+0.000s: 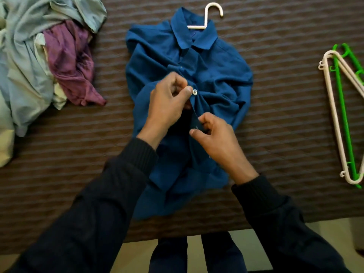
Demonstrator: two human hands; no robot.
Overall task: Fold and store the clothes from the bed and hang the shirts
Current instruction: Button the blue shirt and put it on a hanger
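Note:
A blue collared shirt (216,75) lies face up in the middle of the bed, with a white hanger (208,14) inside it, the hook sticking out past the collar. My left hand (169,101) pinches the shirt's front placket beside a small white button (194,92). My right hand (216,134) grips the placket edge just below, fingers closed on the fabric. The shirt's lower half is bunched under my wrists.
A heap of pale blue, cream and purple clothes (39,62) lies at the left on the brown quilted bedcover (285,125). White and green spare hangers (340,115) lie at the right edge. The bed's near edge and floor are below.

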